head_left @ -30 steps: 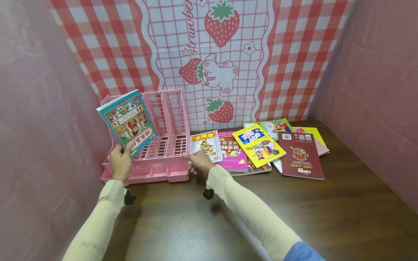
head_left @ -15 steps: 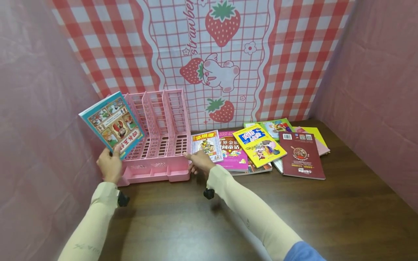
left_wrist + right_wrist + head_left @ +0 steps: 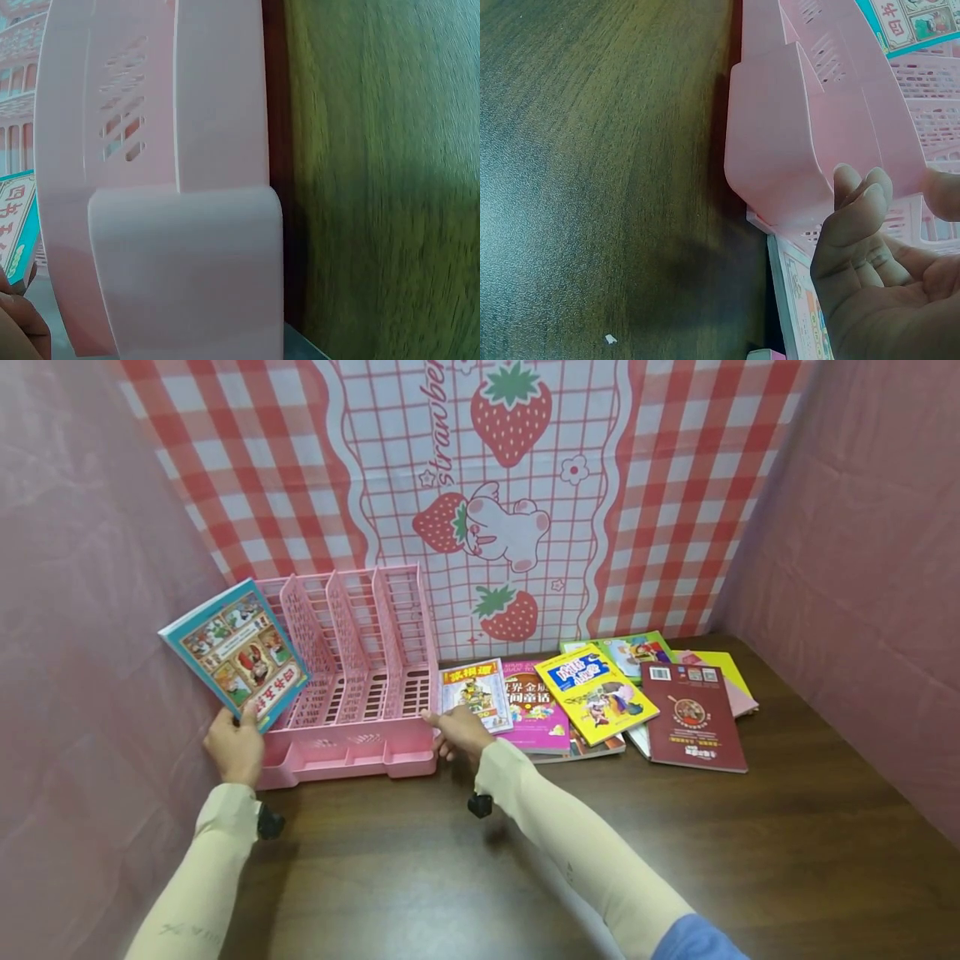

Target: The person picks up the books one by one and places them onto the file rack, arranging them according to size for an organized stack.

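Note:
My left hand (image 3: pixel 236 747) pinches the lower edge of a blue-bordered picture book (image 3: pixel 243 656), which tilts at the left end of a pink desktop book rack (image 3: pixel 352 735). The book overlaps the rack's leftmost slot; whether its lower edge is inside cannot be made out. In the left wrist view only a corner of the book (image 3: pixel 16 217) shows beside the rack's front. My right hand (image 3: pixel 463 733) grips the rack's right front corner. In the right wrist view its thumb (image 3: pixel 943 193) is against the rack's edge, with curled fingers (image 3: pixel 855 217) by the side wall.
Right of the rack lie a small book (image 3: pixel 476 697), a magenta book (image 3: pixel 536 727), a yellow book (image 3: pixel 596 693), a dark red book (image 3: pixel 693 718) and others, overlapping on the wooden table (image 3: pixel 420 868). A pink curtain (image 3: pixel 82 693) hangs close on the left.
My left hand has moved left and slightly down with the blue-bordered book, uncovering more of the rack's slots. My right hand has stayed at the rack's corner.

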Motion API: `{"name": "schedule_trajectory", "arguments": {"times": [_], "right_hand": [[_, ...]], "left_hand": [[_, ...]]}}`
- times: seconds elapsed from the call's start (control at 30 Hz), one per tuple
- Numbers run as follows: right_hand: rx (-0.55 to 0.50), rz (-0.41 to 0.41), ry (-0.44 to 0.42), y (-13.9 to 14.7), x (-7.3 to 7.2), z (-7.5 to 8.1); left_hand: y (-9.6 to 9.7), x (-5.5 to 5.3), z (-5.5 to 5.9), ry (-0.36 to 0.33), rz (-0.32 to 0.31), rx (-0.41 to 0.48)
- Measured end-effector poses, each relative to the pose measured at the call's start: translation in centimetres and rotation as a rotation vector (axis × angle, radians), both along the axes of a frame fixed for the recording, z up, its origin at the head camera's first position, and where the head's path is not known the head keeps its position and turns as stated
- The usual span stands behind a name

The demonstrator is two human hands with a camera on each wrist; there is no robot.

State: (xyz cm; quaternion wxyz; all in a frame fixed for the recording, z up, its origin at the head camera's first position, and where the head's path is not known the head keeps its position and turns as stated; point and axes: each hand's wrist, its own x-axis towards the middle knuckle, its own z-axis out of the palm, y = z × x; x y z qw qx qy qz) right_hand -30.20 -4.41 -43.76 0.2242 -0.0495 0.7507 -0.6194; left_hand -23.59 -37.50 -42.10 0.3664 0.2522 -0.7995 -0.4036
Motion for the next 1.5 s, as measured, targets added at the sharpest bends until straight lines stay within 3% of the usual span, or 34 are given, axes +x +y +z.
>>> {"name": "schedule_trajectory", "arguments": {"times": [0.3, 0.8, 0.87, 1.13, 1.5], "right_hand": [[-0.006, -0.007, -0.010, 0.0, 0.1, 0.1], [-0.002, 0.005, 0.014, 0.1, 0.3, 0.1], [0.002, 0.004, 0.015, 0.1, 0.2, 0.1], [0.005, -0.001, 0.007, 0.1, 0.2, 0.0], [0.026, -0.003, 0.021, 0.1, 0.1, -0.1]], "left_hand": [[-0.5, -0.1, -0.1, -0.023, 0.011, -0.011], [-0.6, 0.1, 0.0, 0.056, 0.081, 0.051], [-0.8, 0.0, 0.0, 0.026, 0.082, 0.056], [-2.0, -0.4, 1.0, -0.225, -0.002, -0.001], [-3.5, -2.2, 2.1, -0.463, -0.136, -0.197]]}}
